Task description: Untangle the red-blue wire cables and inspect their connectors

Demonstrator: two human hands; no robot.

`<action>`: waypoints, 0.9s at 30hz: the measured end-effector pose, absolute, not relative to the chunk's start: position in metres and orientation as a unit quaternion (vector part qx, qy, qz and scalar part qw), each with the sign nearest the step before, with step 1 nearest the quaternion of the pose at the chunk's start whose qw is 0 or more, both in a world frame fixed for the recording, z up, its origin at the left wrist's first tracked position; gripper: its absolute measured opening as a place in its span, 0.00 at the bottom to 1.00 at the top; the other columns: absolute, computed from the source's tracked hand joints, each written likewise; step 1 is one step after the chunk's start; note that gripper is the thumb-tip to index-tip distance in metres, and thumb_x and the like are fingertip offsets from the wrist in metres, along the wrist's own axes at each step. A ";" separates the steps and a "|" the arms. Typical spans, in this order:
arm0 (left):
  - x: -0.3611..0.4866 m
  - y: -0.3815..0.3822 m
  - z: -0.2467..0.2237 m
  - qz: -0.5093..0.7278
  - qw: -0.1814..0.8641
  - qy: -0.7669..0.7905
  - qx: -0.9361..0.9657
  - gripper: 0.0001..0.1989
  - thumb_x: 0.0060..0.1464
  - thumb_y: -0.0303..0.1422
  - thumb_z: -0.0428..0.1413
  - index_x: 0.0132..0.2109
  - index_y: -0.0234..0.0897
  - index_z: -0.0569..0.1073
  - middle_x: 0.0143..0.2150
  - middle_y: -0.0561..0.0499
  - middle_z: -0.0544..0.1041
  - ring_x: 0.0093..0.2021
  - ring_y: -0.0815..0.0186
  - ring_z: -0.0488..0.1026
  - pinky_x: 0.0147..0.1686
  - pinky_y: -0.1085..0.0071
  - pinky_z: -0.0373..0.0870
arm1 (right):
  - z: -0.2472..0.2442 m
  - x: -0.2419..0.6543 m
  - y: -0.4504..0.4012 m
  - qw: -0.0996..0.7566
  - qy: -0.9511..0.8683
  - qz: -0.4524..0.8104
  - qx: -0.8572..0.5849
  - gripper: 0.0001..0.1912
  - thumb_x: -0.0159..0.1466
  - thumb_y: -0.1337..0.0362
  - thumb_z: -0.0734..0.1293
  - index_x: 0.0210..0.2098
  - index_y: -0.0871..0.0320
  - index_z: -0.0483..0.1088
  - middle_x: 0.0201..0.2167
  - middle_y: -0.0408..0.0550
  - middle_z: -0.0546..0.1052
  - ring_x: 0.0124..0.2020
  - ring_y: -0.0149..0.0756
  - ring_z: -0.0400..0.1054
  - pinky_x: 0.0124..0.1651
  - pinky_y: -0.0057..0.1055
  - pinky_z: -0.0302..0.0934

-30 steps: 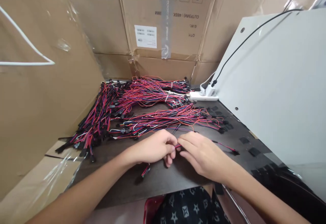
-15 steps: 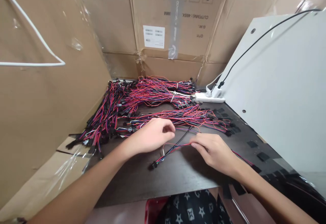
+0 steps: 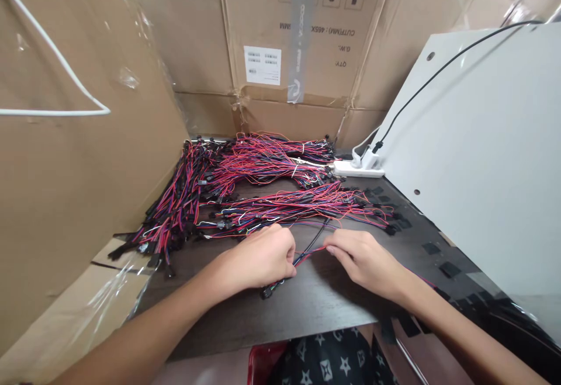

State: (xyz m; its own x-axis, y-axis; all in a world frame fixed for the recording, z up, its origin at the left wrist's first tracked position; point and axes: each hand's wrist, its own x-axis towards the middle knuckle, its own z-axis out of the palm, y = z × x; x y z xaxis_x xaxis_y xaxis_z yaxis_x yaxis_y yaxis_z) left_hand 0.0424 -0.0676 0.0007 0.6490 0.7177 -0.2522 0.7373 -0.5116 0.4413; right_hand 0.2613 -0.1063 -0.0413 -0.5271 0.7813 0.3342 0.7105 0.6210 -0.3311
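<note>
**—** What surrounds the work?

**—** Cardboard boxes wall off the back and left, and a white panel stands along the right edge of the dark tabletop.

**—** What's on the tabletop?

**—** A white power strip sits at the back right corner. Heaps of red, blue and black wires cover the back and left.

**—** And the hands?

**—** Both are near the front edge, at a loose wire harness lying just in front of the heaps. Its black connector rests beside the left hand, whose grip is curled together, though I cannot tell whether it clamps the harness. The right hand has its grip together on a red wire of the harness.
</note>
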 end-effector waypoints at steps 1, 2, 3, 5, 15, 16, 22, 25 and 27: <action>0.042 -0.068 0.000 -0.018 0.247 0.419 0.874 0.06 0.43 0.26 0.54 0.23 0.35 0.75 0.25 0.48 0.75 0.30 0.63 0.69 0.26 0.71 0.55 | -0.042 0.261 -0.106 0.227 -0.871 0.079 -0.429 0.13 0.68 0.71 0.55 0.35 0.60 0.70 0.29 0.48 0.74 0.30 0.34 0.68 0.34 0.29 0.60; 0.042 -0.069 0.000 -0.016 0.236 0.420 0.876 0.07 0.43 0.24 0.52 0.24 0.35 0.75 0.26 0.47 0.76 0.31 0.62 0.69 0.27 0.71 0.55 | -0.043 0.262 -0.105 0.222 -0.872 0.079 -0.429 0.13 0.68 0.71 0.55 0.36 0.61 0.71 0.29 0.48 0.74 0.30 0.34 0.68 0.35 0.30 0.60; 0.042 -0.069 0.001 -0.008 0.228 0.424 0.876 0.08 0.43 0.23 0.51 0.24 0.35 0.74 0.27 0.47 0.75 0.32 0.62 0.70 0.28 0.70 0.56 | -0.045 0.263 -0.103 0.216 -0.873 0.077 -0.429 0.13 0.68 0.71 0.55 0.36 0.61 0.71 0.30 0.49 0.75 0.31 0.35 0.69 0.36 0.30 0.61; 0.042 -0.069 0.004 0.016 0.225 0.434 0.872 0.08 0.45 0.23 0.51 0.24 0.34 0.73 0.25 0.48 0.74 0.30 0.64 0.69 0.28 0.70 0.56 | -0.048 0.267 -0.099 0.213 -0.875 0.070 -0.428 0.13 0.68 0.70 0.55 0.36 0.60 0.71 0.30 0.49 0.76 0.31 0.35 0.69 0.36 0.30 0.61; 0.035 -0.054 0.023 0.047 0.448 0.361 0.817 0.07 0.55 0.33 0.50 0.32 0.35 0.68 0.27 0.55 0.67 0.28 0.70 0.61 0.27 0.74 0.57 | -0.039 0.280 -0.088 0.273 -0.850 0.123 -0.434 0.12 0.66 0.69 0.58 0.33 0.59 0.72 0.25 0.46 0.76 0.25 0.31 0.68 0.31 0.26 0.60; 0.033 -0.052 0.023 0.064 0.458 0.343 0.818 0.06 0.56 0.33 0.49 0.33 0.35 0.67 0.28 0.56 0.66 0.29 0.70 0.60 0.28 0.74 0.57 | -0.038 0.281 -0.087 0.276 -0.848 0.122 -0.436 0.12 0.66 0.69 0.58 0.32 0.59 0.72 0.26 0.46 0.76 0.26 0.31 0.69 0.32 0.26 0.60; 0.029 -0.042 0.016 0.132 0.630 0.265 0.718 0.09 0.52 0.37 0.52 0.31 0.36 0.61 0.27 0.57 0.59 0.27 0.71 0.53 0.25 0.74 0.51 | -0.041 0.283 -0.081 0.292 -0.831 0.140 -0.452 0.11 0.65 0.68 0.59 0.31 0.59 0.72 0.24 0.45 0.76 0.24 0.30 0.68 0.31 0.26 0.58; 0.034 -0.039 0.010 0.182 0.632 0.249 0.711 0.14 0.49 0.37 0.54 0.24 0.36 0.58 0.23 0.58 0.54 0.25 0.72 0.48 0.25 0.72 0.45 | -0.042 0.282 -0.079 0.294 -0.829 0.141 -0.454 0.11 0.64 0.69 0.59 0.30 0.60 0.72 0.22 0.44 0.75 0.23 0.30 0.67 0.30 0.26 0.57; 0.037 -0.039 0.007 0.237 0.605 0.252 0.717 0.17 0.49 0.36 0.55 0.20 0.35 0.57 0.21 0.57 0.53 0.25 0.71 0.48 0.26 0.71 0.45 | -0.041 0.282 -0.079 0.293 -0.827 0.147 -0.458 0.10 0.64 0.69 0.60 0.30 0.60 0.72 0.21 0.44 0.74 0.23 0.30 0.66 0.30 0.26 0.57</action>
